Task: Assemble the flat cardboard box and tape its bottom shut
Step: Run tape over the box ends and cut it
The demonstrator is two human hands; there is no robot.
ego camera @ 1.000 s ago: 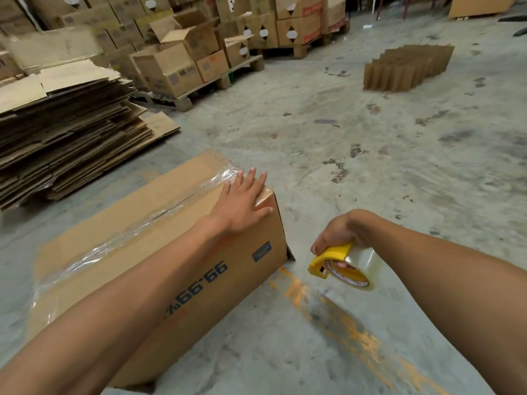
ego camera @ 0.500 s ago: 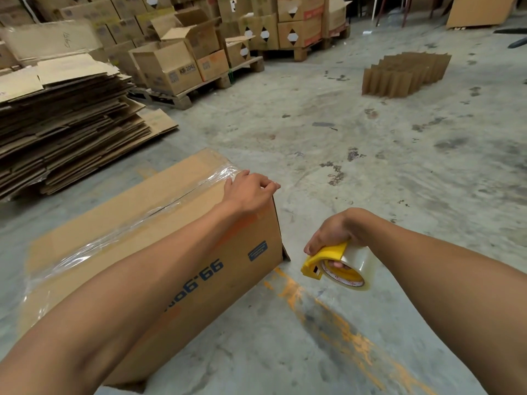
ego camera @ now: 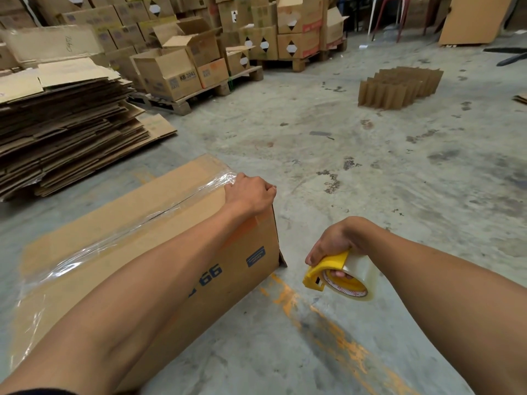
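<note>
1. Cardboard box [ego camera: 142,223] lies on the concrete floor [ego camera: 370,181] at your lower left, bottom side up; its long axis runs from beside your left elbow away to the upper right, and clear tape [ego camera: 119,238] already runs along the centre seam.
2. Your left hand [ego camera: 251,195] is curled over the box's far end, right where the tape strip ends, fingers folded down past the edge; it is the nearer hand to the work.
3. Your right hand [ego camera: 333,243] grips the yellow tape dispenser [ego camera: 339,276], held off the box's right corner, apart from the cardboard.
4. Judged from this, the seam looks closed; pressing that tape end down the end wall is likely what remains.
5. Nothing blocks you: the flattened carton stack [ego camera: 65,132], palletised boxes [ego camera: 176,72] and folded dividers [ego camera: 399,86] sit well apart.
</note>
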